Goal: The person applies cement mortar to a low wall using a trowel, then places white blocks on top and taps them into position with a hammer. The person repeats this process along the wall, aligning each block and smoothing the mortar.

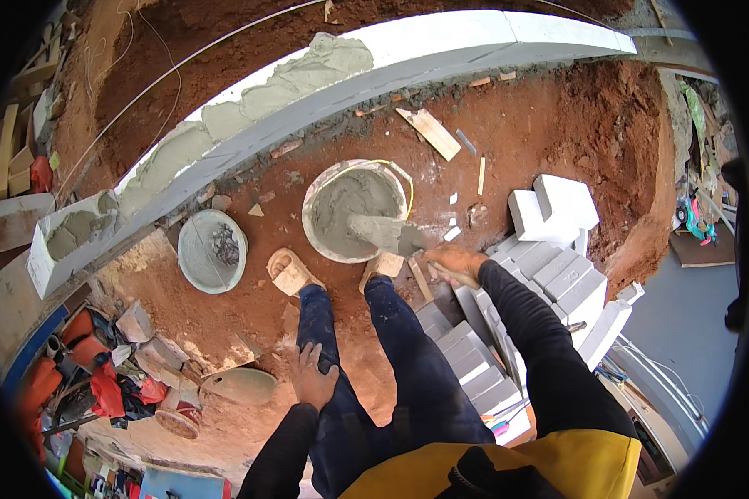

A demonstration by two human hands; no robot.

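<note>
My right hand is closed around the handle of a trowel, whose mortar-smeared blade reaches over the right side of a round bucket. Wet grey mortar fills much of that bucket, and a lump of it sits on the blade. The bucket has a yellow handle and stands on the soil just ahead of my feet. My left hand lies flat on my left leg near the knee, fingers apart, holding nothing. Beyond the bucket runs a low white block wall, with mortar spread along the left part of its top.
A second, pale bucket with dark material inside stands left of my feet. Stacked light blocks rise close to my right arm. A wooden board and small scraps lie on the red soil. Cluttered bags and rubble fill the lower left.
</note>
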